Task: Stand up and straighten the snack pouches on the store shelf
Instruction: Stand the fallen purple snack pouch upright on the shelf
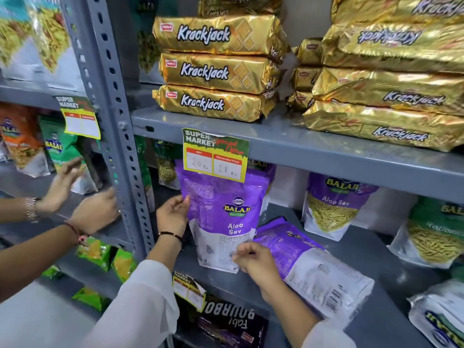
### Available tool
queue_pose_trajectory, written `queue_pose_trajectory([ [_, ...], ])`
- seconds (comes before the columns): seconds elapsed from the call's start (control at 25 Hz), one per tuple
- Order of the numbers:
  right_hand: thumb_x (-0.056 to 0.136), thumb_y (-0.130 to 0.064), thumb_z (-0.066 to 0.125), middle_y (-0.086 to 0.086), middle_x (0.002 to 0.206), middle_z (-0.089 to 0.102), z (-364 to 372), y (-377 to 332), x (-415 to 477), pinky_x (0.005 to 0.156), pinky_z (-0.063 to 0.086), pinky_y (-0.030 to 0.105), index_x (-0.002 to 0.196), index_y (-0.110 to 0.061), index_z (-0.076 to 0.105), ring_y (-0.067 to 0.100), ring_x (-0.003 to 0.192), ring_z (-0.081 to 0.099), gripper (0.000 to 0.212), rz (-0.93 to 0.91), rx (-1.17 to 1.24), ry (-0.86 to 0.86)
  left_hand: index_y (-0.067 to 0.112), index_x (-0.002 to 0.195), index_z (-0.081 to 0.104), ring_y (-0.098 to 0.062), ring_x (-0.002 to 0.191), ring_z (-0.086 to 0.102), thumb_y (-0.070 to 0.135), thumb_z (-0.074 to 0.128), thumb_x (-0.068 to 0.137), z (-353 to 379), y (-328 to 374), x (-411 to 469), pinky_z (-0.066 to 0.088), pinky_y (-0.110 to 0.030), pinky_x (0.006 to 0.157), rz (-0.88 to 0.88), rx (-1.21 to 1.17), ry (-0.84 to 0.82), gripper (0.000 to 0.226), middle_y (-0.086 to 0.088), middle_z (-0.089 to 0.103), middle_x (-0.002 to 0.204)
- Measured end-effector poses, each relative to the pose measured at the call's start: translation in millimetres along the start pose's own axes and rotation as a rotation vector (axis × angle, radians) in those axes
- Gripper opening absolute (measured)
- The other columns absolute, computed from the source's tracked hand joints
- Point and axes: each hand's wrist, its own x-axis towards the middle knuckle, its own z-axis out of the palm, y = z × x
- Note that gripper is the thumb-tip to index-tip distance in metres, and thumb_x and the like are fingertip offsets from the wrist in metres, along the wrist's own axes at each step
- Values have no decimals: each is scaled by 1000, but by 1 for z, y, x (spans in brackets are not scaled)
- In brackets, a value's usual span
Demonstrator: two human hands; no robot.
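Purple and white Balaji Aloo Sev snack pouches on the grey metal store shelf (326, 247), placed relative to the yellow-and-green price tag (215, 154).

Glossy purple-top, white-bottom plastic pouch (221, 217) is upright directly below the price tag, back or side panel facing out, logo and "Aloo Sev" text visible, top edge partly hidden behind the tag. Second purple and white pouch (308, 267) lies flat on the shelf, below and right of the tag, just beside the upright one, barcode end toward the shelf front. Third purple pouch with clear window showing yellow sev (331, 209) stands upright, leaning back a little, well right of the tag, further back on the shelf.
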Motion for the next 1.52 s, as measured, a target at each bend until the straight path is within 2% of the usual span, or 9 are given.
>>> queue_pose_trajectory([
  [0.2,68,-5,75,4,122,46,5,-6,6,81,48,23,121,-15,49,17,109,50,60,17,-137,-138,2,96,64,1,63,56,15,61,82,8,-4,-59,44,-19,65,175,263,265,19,-20,72,83],
  [0.36,46,-32,83,-2,122,37,13,1,7,97,44,30,125,-26,44,15,115,44,89,-83,-282,-65,33,79,63,12,53,56,26,66,76,19,-10,-109,49,-15,59,314,309,-67,8,-3,73,66],
  [0.44,37,-38,82,4,118,45,14,1,12,92,50,31,112,-35,52,18,108,52,81,-124,-268,-5,38,74,66,-4,59,65,44,64,69,16,-6,-110,53,-22,59,299,287,-251,8,2,74,70],
  [0.68,63,5,76,11,112,66,-12,-12,43,78,54,19,122,-8,47,18,95,63,67,-17,-69,-237,16,107,57,-10,77,59,24,52,88,7,8,-11,48,-14,69,113,43,-4,21,-6,64,98],
  [0.88,76,-7,69,2,105,62,-30,-20,66,97,44,43,104,-27,55,18,105,56,36,164,-204,-331,18,76,61,1,53,64,25,47,91,4,-1,16,52,-15,53,-129,-94,-183,22,14,72,58],
  [1.08,77,6,64,5,97,62,-35,-27,58,69,52,16,117,-11,52,12,87,60,45,53,-170,-274,16,77,69,-15,67,62,36,58,82,6,0,12,52,-20,60,-137,-95,-25,24,6,71,67],
  [1.24,75,13,62,1,69,57,-106,-46,52,63,48,12,91,4,65,-9,54,58,19,-102,-302,42,-6,88,61,-19,81,47,31,52,87,17,-3,-49,46,-41,81,-108,60,497,38,-23,61,84],
  [1.36,77,-17,53,7,69,66,-179,-42,43,65,45,25,66,-9,68,8,69,65,20,-10,-714,264,11,65,52,-22,67,44,26,41,92,53,-16,-117,36,-31,58,-332,-44,231,33,-12,50,64],
  [1.52,85,-23,47,24,111,65,-224,-9,31,74,41,33,93,-2,66,23,89,57,29,256,-977,240,18,71,47,-16,56,40,27,42,91,107,-73,-139,28,-22,55,-800,76,-168,23,-1,43,65],
])
